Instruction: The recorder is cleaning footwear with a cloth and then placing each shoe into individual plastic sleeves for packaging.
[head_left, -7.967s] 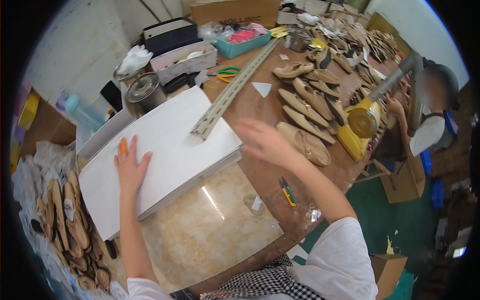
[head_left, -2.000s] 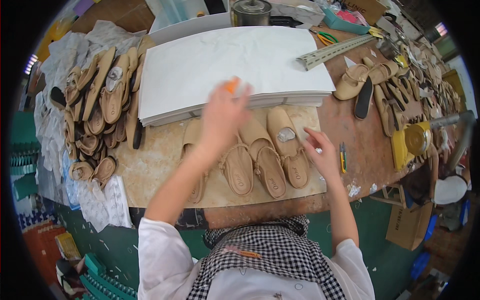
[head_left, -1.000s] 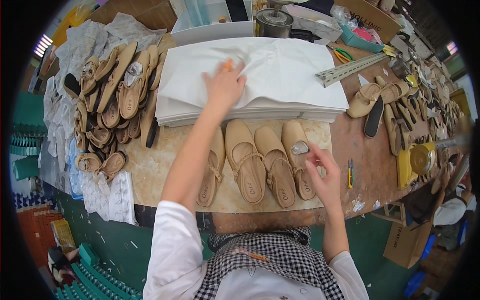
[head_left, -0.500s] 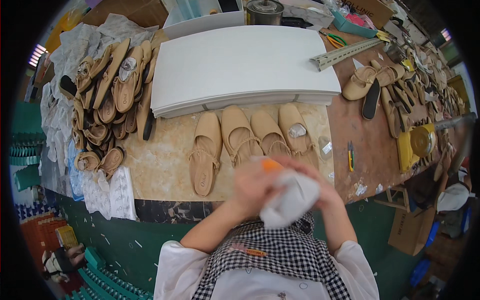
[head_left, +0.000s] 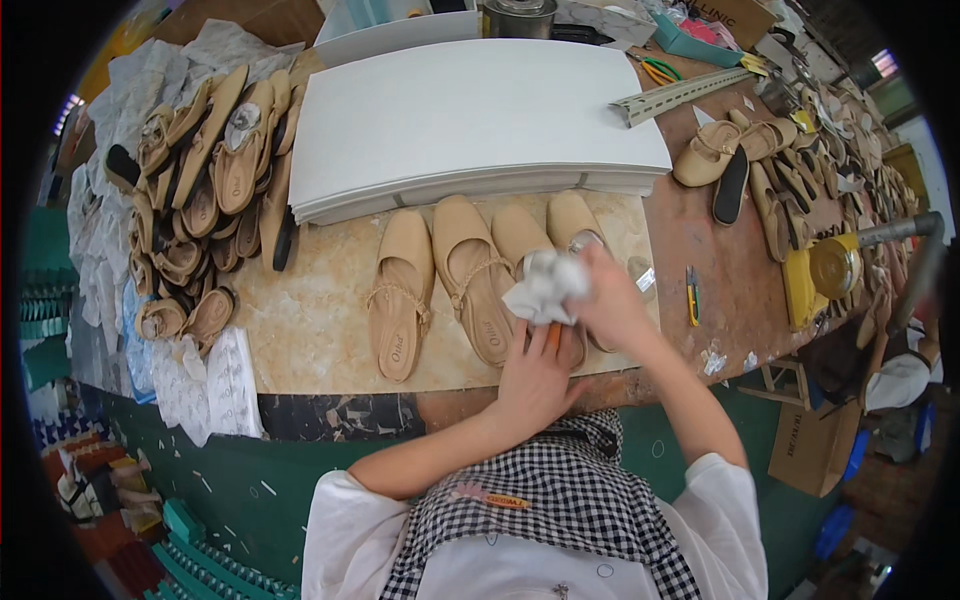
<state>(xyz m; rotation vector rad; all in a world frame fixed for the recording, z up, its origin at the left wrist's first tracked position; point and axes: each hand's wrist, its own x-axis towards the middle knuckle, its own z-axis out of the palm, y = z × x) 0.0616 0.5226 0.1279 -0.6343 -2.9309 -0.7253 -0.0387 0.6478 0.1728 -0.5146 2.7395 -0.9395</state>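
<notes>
My right hand (head_left: 612, 305) has its fingers closed around a crumpled white paper wad (head_left: 545, 288), held just above the tan flat shoes (head_left: 470, 275) lined up on the desk (head_left: 310, 320). My left hand (head_left: 535, 375) rests at the desk's near edge, fingers together on one shoe, beside the stack of white sheets (head_left: 470, 120).

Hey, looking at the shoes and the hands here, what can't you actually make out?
Head view only:
- Third shoe: heel end hidden by crumpled white paper and left hand.
- Fourth shoe: mostly covered by right hand.
- Right-hand grip: fingers hidden behind the paper.
- Shoes at far right: too small, warped by fisheye rim.
</notes>
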